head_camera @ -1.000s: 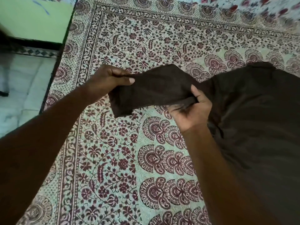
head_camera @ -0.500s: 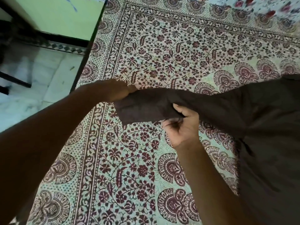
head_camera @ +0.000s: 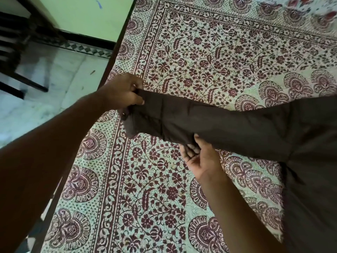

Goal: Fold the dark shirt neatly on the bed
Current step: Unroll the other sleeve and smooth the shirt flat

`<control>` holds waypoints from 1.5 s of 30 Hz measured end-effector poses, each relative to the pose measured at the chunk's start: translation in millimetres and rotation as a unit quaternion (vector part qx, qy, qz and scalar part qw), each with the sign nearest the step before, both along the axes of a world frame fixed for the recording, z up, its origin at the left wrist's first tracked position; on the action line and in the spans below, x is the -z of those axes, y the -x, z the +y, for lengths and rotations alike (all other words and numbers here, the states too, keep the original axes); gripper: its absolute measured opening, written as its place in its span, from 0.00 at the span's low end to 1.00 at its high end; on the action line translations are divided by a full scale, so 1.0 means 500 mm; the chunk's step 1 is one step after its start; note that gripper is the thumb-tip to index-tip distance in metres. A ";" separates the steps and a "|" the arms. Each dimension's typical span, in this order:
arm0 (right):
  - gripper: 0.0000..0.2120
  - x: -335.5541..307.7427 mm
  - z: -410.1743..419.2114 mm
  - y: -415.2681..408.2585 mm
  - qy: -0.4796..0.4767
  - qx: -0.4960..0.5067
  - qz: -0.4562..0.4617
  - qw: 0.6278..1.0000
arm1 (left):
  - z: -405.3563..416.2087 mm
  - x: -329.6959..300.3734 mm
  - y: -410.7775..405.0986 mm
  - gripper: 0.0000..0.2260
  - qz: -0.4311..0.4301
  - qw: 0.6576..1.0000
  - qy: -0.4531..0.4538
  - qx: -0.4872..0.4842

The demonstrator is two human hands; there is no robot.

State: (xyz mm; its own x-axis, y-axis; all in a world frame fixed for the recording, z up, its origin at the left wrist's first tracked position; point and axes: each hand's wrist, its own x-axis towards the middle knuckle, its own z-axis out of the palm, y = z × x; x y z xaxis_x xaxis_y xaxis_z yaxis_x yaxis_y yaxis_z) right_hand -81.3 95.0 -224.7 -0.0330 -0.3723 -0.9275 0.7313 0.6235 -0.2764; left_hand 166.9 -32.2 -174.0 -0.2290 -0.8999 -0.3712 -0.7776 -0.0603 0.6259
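Sleeve (head_camera: 209, 123) stretched flat: left hand (head_camera: 121, 93) pinching cuff, right hand (head_camera: 199, 157) gripping mid-sleeve; next, likely fold across shirt body (head_camera: 313, 161)

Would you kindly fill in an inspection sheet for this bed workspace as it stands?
Surface: bed covered with a floral block-print sheet, flat where visible.
Job's things: dark shirt lies at the right; its sleeve is pulled out straight toward the left, not yet folded.
Clutter: nothing seen.
Grippers: left hand has a grip on the cuff end; right hand, palm up, pinches the sleeve's lower edge near mid-length.
Cables: nothing seen.
Surroundings: pale floor and a green wall left of the bed; dark furniture legs, blurred.
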 end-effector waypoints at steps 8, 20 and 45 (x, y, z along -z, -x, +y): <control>0.15 -0.015 0.015 0.018 0.059 -0.178 0.305 0.934 | 0.032 0.062 -0.029 0.10 -0.242 0.966 0.039 0.083; 0.27 0.091 -0.089 -0.001 0.302 -0.688 0.575 0.324 | 0.131 0.094 0.036 0.23 -0.248 0.954 0.132 -0.106; 0.13 0.057 0.070 0.458 0.286 -0.268 0.651 0.649 | 0.283 0.117 0.449 0.26 -0.114 0.982 0.137 0.066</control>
